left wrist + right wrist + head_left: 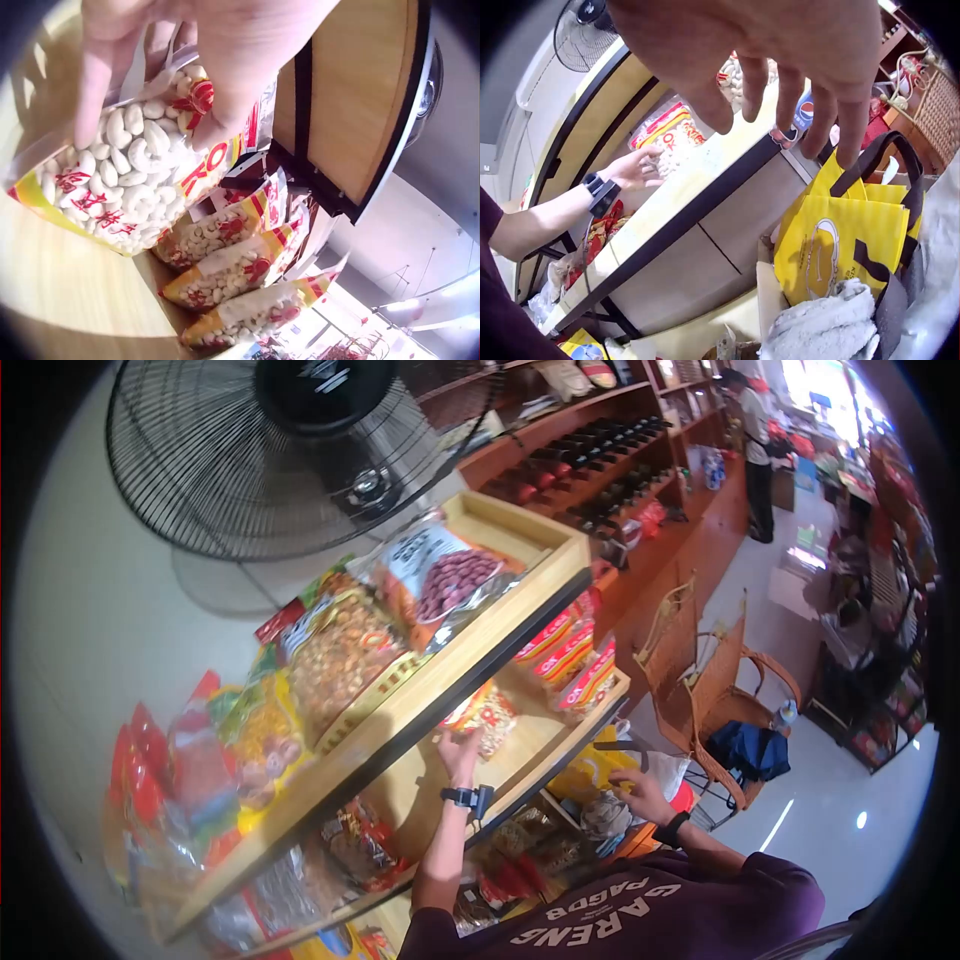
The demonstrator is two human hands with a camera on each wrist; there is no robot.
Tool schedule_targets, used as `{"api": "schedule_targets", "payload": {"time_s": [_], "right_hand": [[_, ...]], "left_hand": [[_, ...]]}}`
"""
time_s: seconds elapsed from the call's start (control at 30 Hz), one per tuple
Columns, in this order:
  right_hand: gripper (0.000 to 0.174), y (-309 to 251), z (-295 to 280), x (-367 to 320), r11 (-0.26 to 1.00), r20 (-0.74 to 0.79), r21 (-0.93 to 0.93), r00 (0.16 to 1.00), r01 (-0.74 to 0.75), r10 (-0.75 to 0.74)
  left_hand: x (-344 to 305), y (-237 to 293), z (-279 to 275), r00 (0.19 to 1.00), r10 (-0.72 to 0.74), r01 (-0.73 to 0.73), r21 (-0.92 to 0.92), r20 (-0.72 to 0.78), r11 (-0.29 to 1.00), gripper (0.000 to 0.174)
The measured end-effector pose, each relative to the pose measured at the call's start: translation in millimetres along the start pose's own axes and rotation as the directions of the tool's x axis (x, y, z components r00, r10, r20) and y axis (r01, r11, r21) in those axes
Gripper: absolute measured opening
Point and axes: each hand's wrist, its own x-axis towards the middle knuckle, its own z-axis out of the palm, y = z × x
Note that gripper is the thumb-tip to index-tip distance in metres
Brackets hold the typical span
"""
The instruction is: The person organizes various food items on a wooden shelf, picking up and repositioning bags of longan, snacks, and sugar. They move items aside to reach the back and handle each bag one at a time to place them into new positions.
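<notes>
My left hand (461, 756) holds a clear plastic bag of white, cashew-shaped nuts (127, 172) with red and yellow print on the middle shelf. In the left wrist view the thumb and a finger lie over the bag's upper part; other fingers are partly hidden behind it. Several matching bags (232, 259) stand in a row beside it, toward the shelf's end. My right hand (642, 796) hangs in the air with loosely bent fingers and nothing in them. Below it is a yellow tote bag (840, 240) with dark handles, and a grey cloth (825, 326) lies against that bag.
Above the left hand runs the upper wooden shelf (480, 635), loaded with snack packs (340, 640). A black fan (330, 450) stands over it. Lower shelves hold more packs. To the right are a wicker chair (720, 705) and, farther off, a standing person (758, 460).
</notes>
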Motion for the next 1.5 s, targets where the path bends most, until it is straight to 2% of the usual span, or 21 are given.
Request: {"api": "schedule_targets", "payload": {"time_s": [0.03, 0.1, 0.13, 0.2, 0.3, 0.33, 0.43, 0.5, 0.53, 0.63, 0.7, 0.73, 0.83, 0.9, 0.93, 1.03, 1.07, 1.2, 1.3, 1.43, 1.5], "right_hand": [[0.029, -5, -2, -2, 0.999, 0.031, -0.013, 0.998, 0.052, -0.052], [0.029, -9, -2, -9, 0.987, 0.105, -0.033, 0.983, 0.156, -0.152], [0.027, -5, -2, -12, 0.984, 0.119, -0.038, 0.978, 0.174, -0.168], [0.026, 5, -3, -16, 0.984, 0.136, -0.034, 0.976, 0.174, -0.168], [0.026, 14, -7, -23, 0.990, 0.141, 0.002, 0.981, 0.138, -0.137], [0.026, 11, -10, -27, 0.993, 0.146, 0.005, 0.983, 0.116, -0.115], [0.026, -1, -20, -35, 0.995, 0.158, -0.014, 0.982, 0.103, -0.100], [0.026, 0, -24, -39, 0.995, 0.150, -0.032, 0.984, 0.097, -0.092], [0.026, 5, -24, -41, 0.995, 0.137, -0.040, 0.987, 0.089, -0.083], [0.026, 8, -29, -47, 0.998, 0.102, -0.034, 0.993, 0.061, -0.057], [0.026, 8, -30, -49, 0.999, 0.087, -0.022, 0.996, 0.039, -0.037], [0.025, 9, -29, -49, 1.000, 0.080, -0.018, 0.997, 0.025, -0.024], [0.024, 8, -27, -44, 0.999, 0.034, -0.017, 0.999, 0.042, -0.042], [0.024, 2, -28, -36, 0.996, -0.015, -0.046, 0.996, 0.082, -0.083], [0.029, 10, -27, -30, 0.985, -0.060, -0.103, 0.988, 0.136, -0.143], [0.040, -18, -37, -1, 0.960, -0.168, -0.218, 0.962, 0.175, -0.214], [0.043, -31, -41, 11, 0.960, -0.192, -0.211, 0.955, 0.184, -0.225], [0.056, -69, -48, 64, 0.932, -0.265, -0.270, 0.912, 0.241, -0.312], [0.070, -71, -37, 97, 0.894, -0.264, -0.354, 0.888, 0.275, -0.377], [0.083, -69, -18, 123, 0.875, -0.267, -0.355, 0.861, 0.330, -0.433], [0.084, -66, -10, 128, 0.856, -0.241, -0.427, 0.876, 0.290, -0.417]], "left_hand": [[11, 9, 7, 0.998, -0.068, 0.068, 0.011, -0.016, 0.998, 0.041], [57, -22, 14, 0.999, 0.054, -0.054, 0.028, -0.008, 0.998, 0.044], [63, -13, 23, 1.000, 0.001, -0.001, 0.028, 0.010, 1.000, 0.046], [77, 9, 47, 0.993, -0.102, 0.100, 0.043, 0.053, 0.994, 0.050], [83, 35, 89, 0.993, -0.015, 0.020, -0.036, 0.119, 0.999, 0.046], [95, 31, 96, 0.975, -0.102, 0.102, 0.012, 0.198, 0.995, 0.050], [146, -16, 115, 0.979, -0.064, 0.022, 0.208, 0.194, 0.978, 0.047], [141, -9, 131, 0.972, -0.005, -0.042, 0.196, 0.233, 0.980, 0.039], [164, -39, 131, 0.974, 0.032, -0.094, 0.277, 0.223, 0.956, 0.038], [201, -85, 128, 0.969, 0.078, -0.150, 0.307, 0.233, 0.940, 0.039], [198, -89, 122, 0.970, -0.006, -0.044, 0.199, 0.243, 0.979, 0.039], [178, -63, 123, 0.963, -0.093, 0.066, 0.113, 0.254, 0.991, 0.039], [152, -30, 123, 0.953, -0.118, 0.068, 0.183, 0.281, 0.981, 0.042], [124, -4, 129, 0.969, -0.035, -0.041, 0.297, 0.245, 0.954, 0.043], [103, 16, 135, 0.968, -0.128, 0.104, 0.117, 0.218, 0.988, 0.044], [90, -5, 135, 0.979, 0.154, -0.165, 0.078, 0.132, 0.983, 0.045], [107, -33, 121, 0.909, 0.197, -0.234, 0.057, 0.368, 0.970, 0.055], [68, -13, 136, 0.807, 0.182, -0.184, -0.054, 0.561, 0.981, 0.060], [68, -5, 141, 0.850, 0.102, -0.152, 0.054, 0.517, 0.987, 0.059], [87, -26, 139, 0.852, 0.194, -0.333, 0.218, 0.486, 0.917, 0.030], [90, -29, 138, 0.888, 0.135, -0.244, 0.200, 0.439, 0.949, 0.024]]}}
